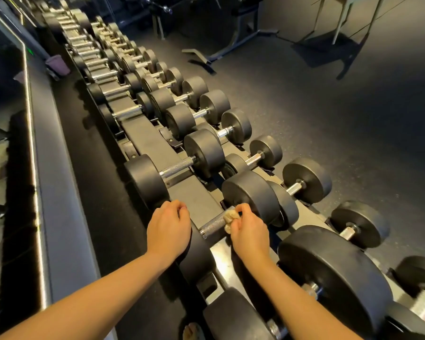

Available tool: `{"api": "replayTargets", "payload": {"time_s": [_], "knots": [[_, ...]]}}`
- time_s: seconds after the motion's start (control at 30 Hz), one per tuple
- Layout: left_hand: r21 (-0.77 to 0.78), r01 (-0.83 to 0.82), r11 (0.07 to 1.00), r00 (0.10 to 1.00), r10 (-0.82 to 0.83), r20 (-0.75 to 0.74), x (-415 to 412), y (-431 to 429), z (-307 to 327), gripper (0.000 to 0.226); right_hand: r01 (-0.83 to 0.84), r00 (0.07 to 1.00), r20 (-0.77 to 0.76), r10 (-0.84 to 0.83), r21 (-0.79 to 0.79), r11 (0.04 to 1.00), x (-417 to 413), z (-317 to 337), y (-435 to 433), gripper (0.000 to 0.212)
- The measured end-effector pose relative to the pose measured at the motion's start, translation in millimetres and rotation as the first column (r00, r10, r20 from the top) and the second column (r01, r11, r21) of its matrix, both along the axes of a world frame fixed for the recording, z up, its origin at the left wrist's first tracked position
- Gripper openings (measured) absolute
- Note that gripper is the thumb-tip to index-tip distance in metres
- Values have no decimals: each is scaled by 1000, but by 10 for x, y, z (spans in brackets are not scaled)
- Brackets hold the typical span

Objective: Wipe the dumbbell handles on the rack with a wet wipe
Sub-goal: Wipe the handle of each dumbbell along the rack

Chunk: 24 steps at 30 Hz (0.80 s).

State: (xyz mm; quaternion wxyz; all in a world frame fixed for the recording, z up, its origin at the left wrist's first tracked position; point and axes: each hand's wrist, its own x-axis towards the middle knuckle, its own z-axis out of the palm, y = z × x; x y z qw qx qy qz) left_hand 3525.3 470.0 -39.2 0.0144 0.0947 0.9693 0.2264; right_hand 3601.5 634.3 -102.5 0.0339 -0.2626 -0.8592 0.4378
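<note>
Wipe (228,218) is pinched by the right hand (249,231) on a handle (212,228) slanted lower-left to upper-right; left hand (168,224) curled, grip unclear.

Handle (211,227) tight between dumbbell heads (252,196)

two bare forearms reach forward from the bottom edge, side by side and a little apart. the left hand (168,227) lies palm down, knuckles up, fingers curled under at the far end; whether they grip anything beneath cannot be told. the right hand (249,231) is also palm down, wrist straight, its thumb and fingertips pinching a crumpled wipe (228,220) at the far left of the hand.
</note>
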Motion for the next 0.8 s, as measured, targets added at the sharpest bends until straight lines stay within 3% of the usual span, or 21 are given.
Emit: {"api": "replayTargets", "payload": {"time_s": [0.13,0.23,0.33,0.4,0.5,0.6,0.63,0.67,0.7,0.73,0.77,0.8], "knots": [[14,3,1000,1000,-3,1,1,-10,2,27,-137,991,43,130,307,942,-72,29,82,26],[27,8,1000,1000,-9,21,-20,-24,-8,25,-266,964,112,242,477,838,-253,178,100,29],[28,24,999,999,-25,22,-30,-28,-9,24,-475,875,364,319,517,712,-497,382,72,37],[25,32,999,999,-33,19,-27,-35,-3,24,-551,817,472,331,469,690,-534,426,42,45],[38,44,998,999,-44,19,-14,-30,16,24,-462,868,410,280,458,760,-386,278,64,46],[31,46,998,999,-47,23,-12,-33,25,25,-369,899,384,212,400,839,-146,42,57,20],[33,45,998,999,-46,23,-11,-38,27,25,-257,928,342,147,305,917,-64,-38,34,11],[38,46,998,999,-47,22,-10,-38,27,24,-78,953,301,28,155,985,-1,-95,-11,15],[41,45,998,999,-46,20,-6,-34,34,24,151,958,257,-127,-76,986,10,-134,-54,23],[40,45,998,999,-46,19,-5,-28,36,23,384,918,246,-310,-364,849,-24,-137,-85,25],[35,45,998,999,-46,19,-5,-25,35,23,542,834,298,-464,-598,590,-95,-137,-100,23],[32,44,999,999,-45,21,-5,-24,32,23,612,743,394,-541,-728,309,-171,-101,-119,19]]}}
